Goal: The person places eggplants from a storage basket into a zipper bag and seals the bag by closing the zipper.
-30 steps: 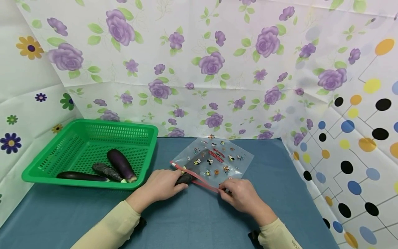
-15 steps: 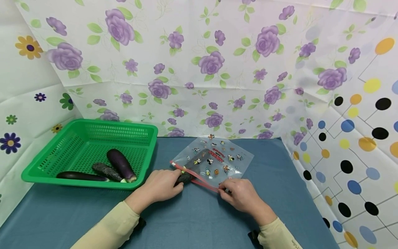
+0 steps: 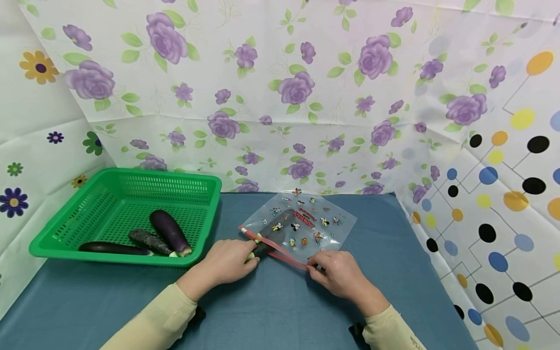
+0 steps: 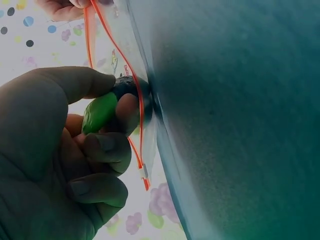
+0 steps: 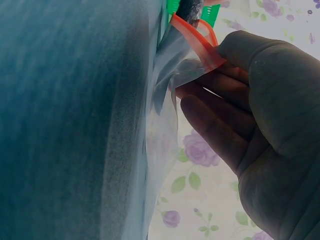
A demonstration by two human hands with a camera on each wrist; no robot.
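A clear zip bag (image 3: 312,221) with cartoon prints and a red zip strip lies mid-table, its mouth facing the person. One long dark vegetable (image 3: 280,226) shows through the plastic. My left hand (image 3: 229,261) pinches a dark, bumpy cucumber (image 3: 261,249) by its green end, thumb on one side and fingers on the other; its far part is inside the bag mouth. In the left wrist view, the green end (image 4: 100,112) shows between thumb and fingers. My right hand (image 3: 334,273) pinches the right corner of the red strip (image 5: 212,57) between thumb and fingers, holding the mouth apart.
At the left stands a green perforated basket (image 3: 118,182) holding a thick purple eggplant (image 3: 169,232), a slim dark eggplant (image 3: 113,248) and a dark bumpy cucumber (image 3: 149,241). Blue cloth (image 3: 280,311) covers the table, with a flowered curtain (image 3: 262,155) along the back.
The cucumber has slid a little further into the bag, and its green end now shows at my left fingers. My right hand keeps its place on the bag corner.
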